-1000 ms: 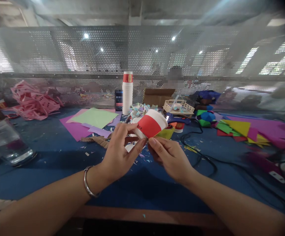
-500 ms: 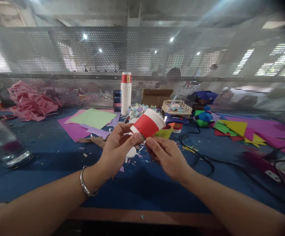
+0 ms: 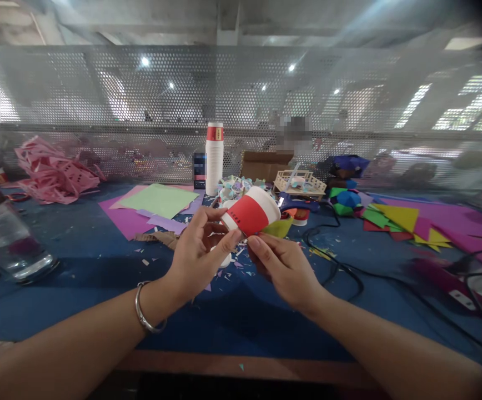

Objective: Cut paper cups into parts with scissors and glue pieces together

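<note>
In the middle of the view a white paper cup (image 3: 252, 213) with a red band and small dark print is held tilted, its wide end up to the right. My left hand (image 3: 205, 244) is closed around its narrow end, fingers behind and thumb at the lower side. My right hand (image 3: 280, 265) is closed in a pinch right under the cup, thumb and forefinger at its lower edge near the left thumb. What lies between the right fingertips is too small to make out. A purple-blue glue gun (image 3: 301, 204) lies behind the cup.
Cup stack (image 3: 214, 166), phone (image 3: 199, 169) and cardboard box (image 3: 266, 165) stand at the back. Coloured paper sheets (image 3: 157, 201) and pink paper (image 3: 55, 172) lie left, a glass jar (image 3: 16, 244) nearer. Black cable (image 3: 385, 275) crosses the right side; paper scraps litter the blue tabletop (image 3: 111, 311).
The cup has turned slightly in my fingers, so more of the dark print shows on its red band. Both hands stay nearly in place.
</note>
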A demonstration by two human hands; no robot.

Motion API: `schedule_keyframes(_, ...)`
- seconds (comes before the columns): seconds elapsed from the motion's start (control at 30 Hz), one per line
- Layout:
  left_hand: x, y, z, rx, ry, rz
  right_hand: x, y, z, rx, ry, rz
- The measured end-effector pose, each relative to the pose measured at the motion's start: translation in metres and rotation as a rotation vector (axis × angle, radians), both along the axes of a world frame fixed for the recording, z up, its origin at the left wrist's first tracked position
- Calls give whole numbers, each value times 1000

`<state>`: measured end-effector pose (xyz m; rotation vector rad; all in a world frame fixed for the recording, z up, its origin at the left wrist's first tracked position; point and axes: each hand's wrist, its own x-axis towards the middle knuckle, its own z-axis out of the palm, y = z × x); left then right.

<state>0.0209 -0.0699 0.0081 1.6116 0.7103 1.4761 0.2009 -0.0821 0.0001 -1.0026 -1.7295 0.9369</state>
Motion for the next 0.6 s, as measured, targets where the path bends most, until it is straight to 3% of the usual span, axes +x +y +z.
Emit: schedule_keyframes(0.6,2,1,-3,101,68,10,-2,-1,2,63,6,4)
